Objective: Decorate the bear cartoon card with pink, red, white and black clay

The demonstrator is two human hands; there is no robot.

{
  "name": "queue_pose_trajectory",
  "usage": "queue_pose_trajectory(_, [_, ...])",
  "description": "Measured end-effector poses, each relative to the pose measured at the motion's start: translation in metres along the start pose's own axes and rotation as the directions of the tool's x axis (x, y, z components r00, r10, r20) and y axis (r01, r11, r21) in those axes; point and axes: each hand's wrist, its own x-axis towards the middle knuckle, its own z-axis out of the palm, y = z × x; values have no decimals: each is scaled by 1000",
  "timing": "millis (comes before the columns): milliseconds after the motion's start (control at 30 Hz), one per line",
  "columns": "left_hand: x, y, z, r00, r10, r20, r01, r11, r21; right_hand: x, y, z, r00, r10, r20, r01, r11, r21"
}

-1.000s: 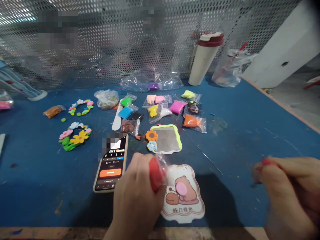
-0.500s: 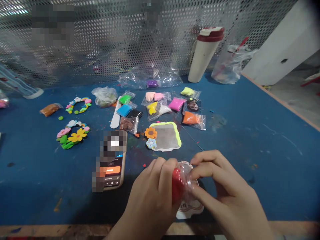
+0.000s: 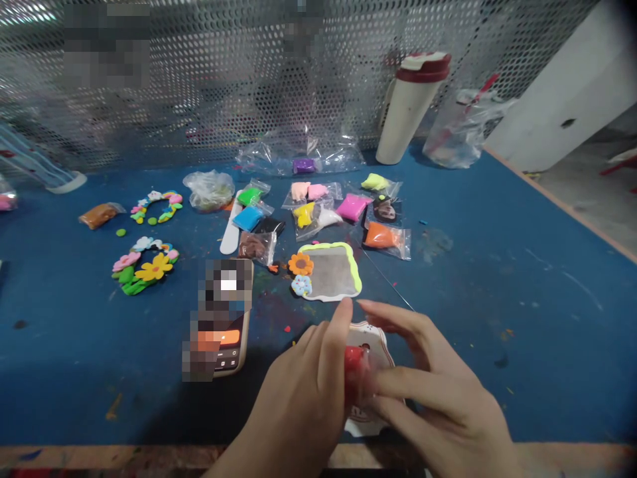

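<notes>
Between my two hands is a clear bag of red clay (image 3: 354, 372). My left hand (image 3: 303, 385) is closed around its left side, with the index finger pointing up. My right hand (image 3: 438, 392) pinches the bag's clear part from the right, its index finger raised; the fingertips are slightly blurred. Beneath them lies a white card with a scalloped edge (image 3: 368, 425), mostly covered. Just beyond my hands is a small frame (image 3: 331, 272) with a yellow-green and white clay border, an orange flower (image 3: 301, 264) and a light blue flower (image 3: 301, 286) on its left side.
A phone (image 3: 243, 332) lies left of my hands. Two clay-decorated rings (image 3: 154, 268) are farther left. Several bags of coloured clay, such as an orange one (image 3: 382, 235), lie beyond the frame. A cream tumbler (image 3: 408, 109) and a plastic bag (image 3: 455, 136) stand at the back right.
My left index finger has lifted off the bag and points upward. My right hand has shifted slightly left, its thumb and middle finger now closer to the red clay.
</notes>
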Motion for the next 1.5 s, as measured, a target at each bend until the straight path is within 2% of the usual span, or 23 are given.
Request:
queue_pose_trajectory(100, [-3, -2, -2, 1000, 11, 17, -11, 1000, 0, -4, 0, -1, 999, -31, -22, 27, 982, -188])
queue_pose_trajectory(167, [-3, -3, -3, 1000, 6, 31, -6, 1000, -8, -4, 0, -2, 999, -16, -48, 4, 971, -239])
queue_pose_trajectory(233, [-2, -2, -6, 999, 2, 45, -1, 1000, -20, 0, -2, -3, 993, 95, -76, -110, 969, -221])
queue_pose_trajectory(300, [2, 0, -9, 998, 17, 67, -15, 999, -35, 7, -5, -4, 961, 262, -84, -273, 945, -177])
queue_pose_trajectory(367, [5, 2, -11, 996, 40, 82, -37, 999, -39, 12, -7, -4, 939, 340, -52, -344, 931, -125])
queue_pose_trajectory(433, [8, 4, -12, 996, 41, 81, -40, 999, -22, 12, -7, -4, 954, 295, -58, -299, 951, -84])
queue_pose_trajectory(567, [7, 6, -9, 999, -42, 15, 41, 999, 19, 1, -7, -6, 991, 72, -117, -80, 995, -59])
queue_pose_trajectory(600, [7, 6, -9, 998, -58, -13, 58, 998, 17, -2, -6, -6, 984, 86, -154, -90, 996, -14])
queue_pose_trajectory(633, [6, 6, -8, 997, -73, -36, 73, 997, 12, -4, -5, -6, 966, 150, -210, -139, 988, 68])
queue_pose_trajectory(667, [6, 6, -8, 994, -88, -58, 89, 996, 9, -4, -3, -6, 924, 252, -286, -202, 960, 192])
queue_pose_trajectory(733, [5, 5, -7, 988, -127, -93, 128, 992, 9, -3, 2, -4, 786, 500, -365, -287, 817, 500])
queue_pose_trajectory(767, [5, 5, -7, 983, -147, -107, 149, 989, 12, -1, 5, -2, 728, 596, -338, -295, 718, 630])
queue_pose_trajectory(800, [4, 4, -6, 979, -167, -120, 170, 985, 14, 2, 8, -1, 697, 663, -272, -304, 618, 725])
queue_pose_trajectory(867, [4, 3, -6, 972, -192, -132, 195, 981, 5, 6, 12, 1, 692, 716, -88, -361, 449, 818])
queue_pose_trajectory(933, [4, 1, -5, 971, -205, -122, 206, 979, -1, 9, 13, 2, 710, 701, 65, -410, 337, 848])
queue_pose_trajectory(1033, [3, 1, -4, 972, -205, -116, 210, 977, 29, 10, 11, 1, 717, 682, 147, -387, 213, 897])
queue_pose_trajectory(1133, [2, 0, -3, 975, -191, -118, 198, 978, 57, 10, 11, 1, 698, 691, 187, -384, 141, 912])
queue_pose_trajectory(1233, [2, 0, -1, 977, -178, -120, 188, 979, 80, 9, 13, 2, 692, 691, 207, -400, 129, 907])
queue_pose_trajectory(1300, [3, -1, 0, 977, -174, -126, 185, 979, 86, 8, 15, 4, 703, 690, 176, -385, 160, 909])
queue_pose_trajectory(1433, [4, -1, 3, 981, -150, -125, 161, 983, 86, 6, 17, 6, 762, 644, 68, -363, 338, 868])
queue_pose_trajectory(1500, [5, -1, 3, 982, -146, -119, 157, 983, 93, 5, 17, 7, 786, 617, 49, -367, 401, 839])
